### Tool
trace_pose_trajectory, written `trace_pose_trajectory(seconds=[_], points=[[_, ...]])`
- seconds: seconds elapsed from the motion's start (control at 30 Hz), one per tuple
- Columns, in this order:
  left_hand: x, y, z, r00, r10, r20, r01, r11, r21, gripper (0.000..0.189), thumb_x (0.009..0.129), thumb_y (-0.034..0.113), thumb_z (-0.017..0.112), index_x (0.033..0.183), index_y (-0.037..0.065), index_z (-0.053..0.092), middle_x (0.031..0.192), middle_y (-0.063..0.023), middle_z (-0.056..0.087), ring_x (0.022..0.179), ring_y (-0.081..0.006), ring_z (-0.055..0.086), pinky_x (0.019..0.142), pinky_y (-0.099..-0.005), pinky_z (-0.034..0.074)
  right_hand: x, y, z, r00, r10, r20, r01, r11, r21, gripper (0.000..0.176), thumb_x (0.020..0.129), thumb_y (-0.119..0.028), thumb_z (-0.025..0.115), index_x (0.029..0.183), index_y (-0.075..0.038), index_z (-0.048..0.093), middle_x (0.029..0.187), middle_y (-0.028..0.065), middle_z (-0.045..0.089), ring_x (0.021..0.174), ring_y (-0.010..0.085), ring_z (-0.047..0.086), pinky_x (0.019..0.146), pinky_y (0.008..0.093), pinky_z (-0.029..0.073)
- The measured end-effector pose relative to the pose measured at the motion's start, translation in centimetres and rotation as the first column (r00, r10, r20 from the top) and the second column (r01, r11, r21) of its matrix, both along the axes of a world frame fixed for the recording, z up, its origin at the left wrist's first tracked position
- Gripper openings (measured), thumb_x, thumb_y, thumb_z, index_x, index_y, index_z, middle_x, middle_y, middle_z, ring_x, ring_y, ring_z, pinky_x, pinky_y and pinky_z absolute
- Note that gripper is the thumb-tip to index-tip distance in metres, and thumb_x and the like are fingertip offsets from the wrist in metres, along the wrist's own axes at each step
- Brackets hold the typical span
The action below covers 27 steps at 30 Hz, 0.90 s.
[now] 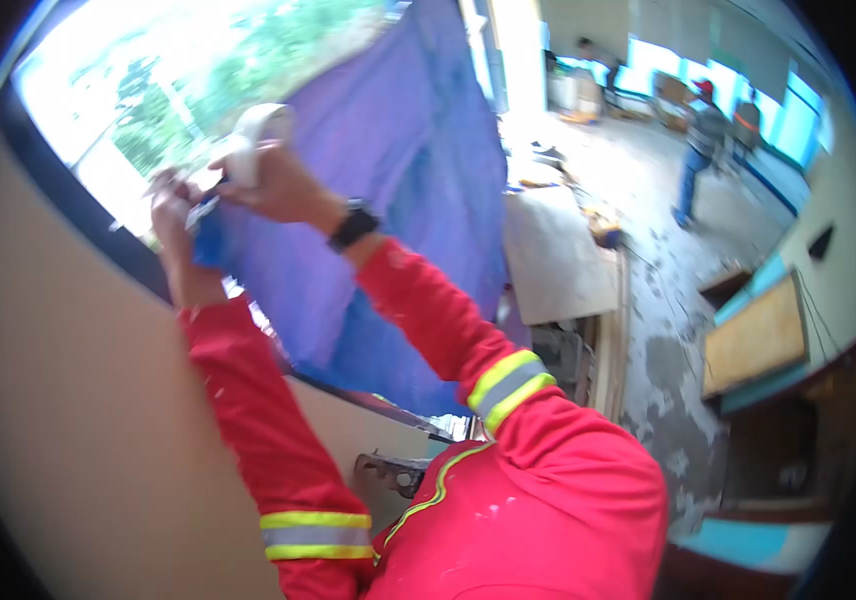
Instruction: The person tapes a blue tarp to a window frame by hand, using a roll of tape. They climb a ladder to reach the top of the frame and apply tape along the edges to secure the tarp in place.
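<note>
At the window frame (133, 250), head view: the right hand (283, 188) holds the white roll (246, 145) by the left edge of the purple sheet (398, 150); the left hand (176, 215) is just beside it, bent, too blurred to tell whether it pinches that edge. Good handling would keep the sheet taut and smooth, the roll clear of folds, and both wrists steady.

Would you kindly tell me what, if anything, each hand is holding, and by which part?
The right hand holds a white roll, apparently tape, by its lower side. The left hand is beside the purple sheet; blur hides whether it grips anything.
</note>
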State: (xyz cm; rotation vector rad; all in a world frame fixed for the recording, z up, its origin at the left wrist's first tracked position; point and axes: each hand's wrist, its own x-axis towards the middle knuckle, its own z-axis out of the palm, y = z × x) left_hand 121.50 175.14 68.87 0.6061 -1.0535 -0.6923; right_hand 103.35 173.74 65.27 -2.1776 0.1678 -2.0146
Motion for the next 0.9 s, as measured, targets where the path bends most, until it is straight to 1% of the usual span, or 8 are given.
trace_pose_trajectory(seconds=[0.03,0.13,0.33,0.37,0.43,0.63,0.73,0.9], points=[[-6.1,5.5,0.8,0.984,0.145,-0.105,-0.131,0.983,0.130,0.019,0.104,0.018,0.043,0.090,0.009,0.051,0.065,0.0041,0.040,0.057,-0.0069,0.040,0.049,-0.0218,0.033,-0.3,0.0,-0.4,0.999,0.037,-0.006,-0.037,0.999,0.025,0.022,0.080,-0.019,0.075,0.095,-0.004,0.071,0.078,0.0137,0.069,0.066,0.0243,0.064,0.066,0.0354,0.051],[-5.8,5.6,-0.2,0.987,0.159,-0.033,-0.158,0.987,0.031,0.023,0.107,0.022,0.038,0.098,0.006,0.051,0.065,0.0043,0.030,0.059,-0.0074,0.032,0.051,-0.0237,0.029,-0.5,0.0,-0.6,0.976,0.219,-0.005,-0.216,0.963,0.162,0.014,0.079,-0.018,0.076,0.084,-0.005,0.073,0.074,0.0107,0.070,0.069,0.0230,0.068,0.067,0.0347,0.052],[-8.8,6.8,-1.2,0.948,0.237,-0.214,-0.227,0.971,0.071,0.025,0.107,0.024,0.036,0.094,0.006,0.048,0.062,0.0046,0.031,0.050,-0.0067,0.030,0.046,-0.0233,0.027,-0.5,-1.0,-1.7,0.955,0.284,0.089,-0.297,0.933,0.201,0.013,0.078,-0.012,0.077,0.083,-0.003,0.071,0.074,0.0076,0.070,0.068,0.0158,0.067,0.064,0.0322,0.052],[-9.4,7.3,-1.0,0.938,0.237,-0.254,-0.234,0.971,0.045,0.026,0.107,0.023,0.035,0.092,0.006,0.047,0.061,0.0051,0.032,0.046,-0.0063,0.028,0.042,-0.0231,0.025,-0.7,-1.8,-1.8,0.988,0.144,0.064,-0.152,0.978,0.145,0.012,0.078,-0.010,0.076,0.083,-0.002,0.070,0.073,0.0068,0.070,0.069,0.0143,0.067,0.064,0.0313,0.053],[-9.4,8.9,-1.3,0.916,0.209,-0.342,-0.237,0.970,-0.042,0.020,0.104,0.019,0.041,0.089,0.008,0.049,0.060,0.0052,0.036,0.045,-0.0051,0.030,0.040,-0.0206,0.025,-0.1,-6.5,-3.4,0.947,0.171,0.273,-0.228,0.954,0.195,0.008,0.079,-0.005,0.071,0.085,0.000,0.068,0.074,0.0055,0.069,0.070,0.0120,0.065,0.064,0.0299,0.053],[-8.3,12.7,-3.8,0.969,0.245,-0.042,-0.236,0.960,0.153,0.022,0.105,0.020,0.040,0.100,0.002,0.052,0.062,0.0066,0.031,0.048,-0.0041,0.025,0.041,-0.0221,0.019,-2.6,-3.6,-1.2,0.977,0.159,0.143,-0.200,0.916,0.347,0.006,0.086,-0.007,0.069,0.089,-0.001,0.070,0.076,0.0008,0.067,0.072,0.0073,0.060,0.065,0.0251,0.049],[-8.7,12.6,-3.9,0.973,0.217,-0.080,-0.205,0.969,0.136,0.030,0.106,0.026,0.041,0.104,0.000,0.055,0.061,0.0067,0.032,0.047,-0.0029,0.027,0.040,-0.0213,0.019,-1.6,-3.3,-1.3,0.980,0.155,0.122,-0.192,0.898,0.397,0.007,0.087,-0.006,0.070,0.090,-0.001,0.071,0.076,0.0004,0.067,0.071,0.0076,0.060,0.066,0.0254,0.049],[-8.3,11.1,-3.8,0.882,0.408,0.235,-0.422,0.907,0.009,0.040,0.102,0.035,0.051,0.103,-0.003,0.061,0.067,0.0010,0.045,0.054,-0.0054,0.038,0.049,-0.0236,0.029,-0.8,-2.8,-1.4,0.968,0.226,0.110,-0.248,0.932,0.263,0.006,0.086,-0.005,0.070,0.090,0.000,0.071,0.084,0.0026,0.065,0.076,0.0096,0.060,0.068,0.0254,0.049]])
